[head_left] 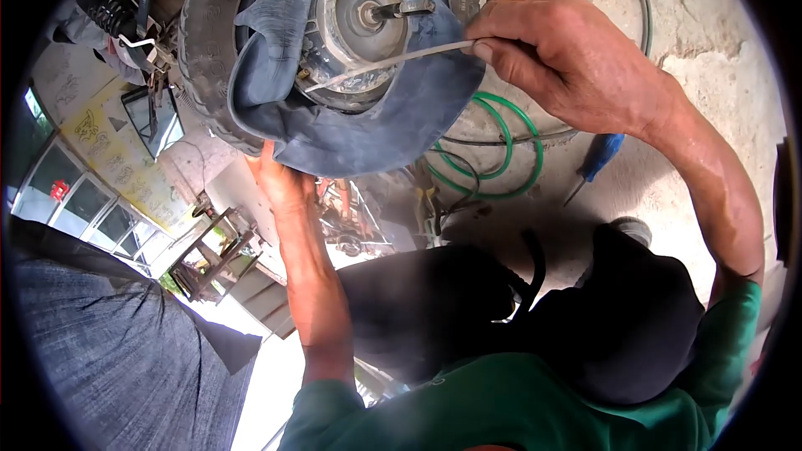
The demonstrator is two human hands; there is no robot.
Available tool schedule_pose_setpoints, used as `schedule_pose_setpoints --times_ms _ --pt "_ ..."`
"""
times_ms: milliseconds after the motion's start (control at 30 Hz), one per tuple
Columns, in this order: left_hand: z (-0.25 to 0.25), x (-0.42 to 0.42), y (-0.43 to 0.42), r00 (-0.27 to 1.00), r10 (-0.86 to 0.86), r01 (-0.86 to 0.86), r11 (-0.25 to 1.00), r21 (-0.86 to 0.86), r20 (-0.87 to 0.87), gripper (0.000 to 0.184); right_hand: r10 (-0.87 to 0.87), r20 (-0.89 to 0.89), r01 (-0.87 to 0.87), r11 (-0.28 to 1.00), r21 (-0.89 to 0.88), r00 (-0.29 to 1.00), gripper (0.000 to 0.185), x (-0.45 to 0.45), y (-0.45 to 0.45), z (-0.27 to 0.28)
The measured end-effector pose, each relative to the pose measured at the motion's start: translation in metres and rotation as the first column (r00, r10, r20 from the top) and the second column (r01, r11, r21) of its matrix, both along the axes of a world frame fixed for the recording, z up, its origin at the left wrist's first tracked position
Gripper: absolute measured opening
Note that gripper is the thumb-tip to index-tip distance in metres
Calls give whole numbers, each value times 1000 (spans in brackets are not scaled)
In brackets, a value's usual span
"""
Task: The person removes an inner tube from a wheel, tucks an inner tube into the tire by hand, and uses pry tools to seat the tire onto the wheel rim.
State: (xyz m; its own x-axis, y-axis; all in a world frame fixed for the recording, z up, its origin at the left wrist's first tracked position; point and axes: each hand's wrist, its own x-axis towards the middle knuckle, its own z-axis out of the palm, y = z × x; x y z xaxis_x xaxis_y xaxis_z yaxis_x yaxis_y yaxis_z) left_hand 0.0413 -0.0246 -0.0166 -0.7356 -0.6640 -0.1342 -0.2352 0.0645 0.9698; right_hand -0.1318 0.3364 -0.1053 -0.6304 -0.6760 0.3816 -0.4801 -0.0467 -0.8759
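A black tire (205, 58) is on a wheel with a dusty metal hub (361, 0), at the top centre. A dull blue-grey rubber inner tube (359, 146) hangs loose over the tire and around the hub. My right hand (568, 58) pinches one end of a thin pale strip (409, 56) between thumb and forefinger; the strip slants down left across the tube to the lower hub. My left hand (282, 179) is under the lower edge of the tube and tire, its fingers mostly hidden behind them.
A green hose (535, 159) lies coiled on the concrete floor (710, 92), beside a blue-handled screwdriver (603, 154). Tools (347, 217) lie below the wheel. A wooden rack (217, 259) stands at the left, and dark grey cloth (125, 342) fills the lower left.
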Motion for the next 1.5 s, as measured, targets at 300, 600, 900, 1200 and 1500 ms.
schedule_pose_setpoints --times_ms 300,600,900,1200,1500 --pt "-1 4 -9 997 -65 68 992 104 -38 62 -164 -94 181 960 214 982 11 7 -42 4" --pt "-1 2 -3 992 -101 106 991 81 -71 67 -159 -71 169 970 174 985 10 4 -50 4" --pt "3 -3 6 990 -121 126 990 64 -74 69 -141 -39 145 974 175 989 10 2 -54 3" --pt "2 -1 5 997 -53 56 997 55 -51 66 -83 -124 111 964 240 989 13 10 -96 26" --pt "-1 3 -1 995 -69 75 993 87 -74 53 -27 -157 35 998 44 987 14 0 -104 14"
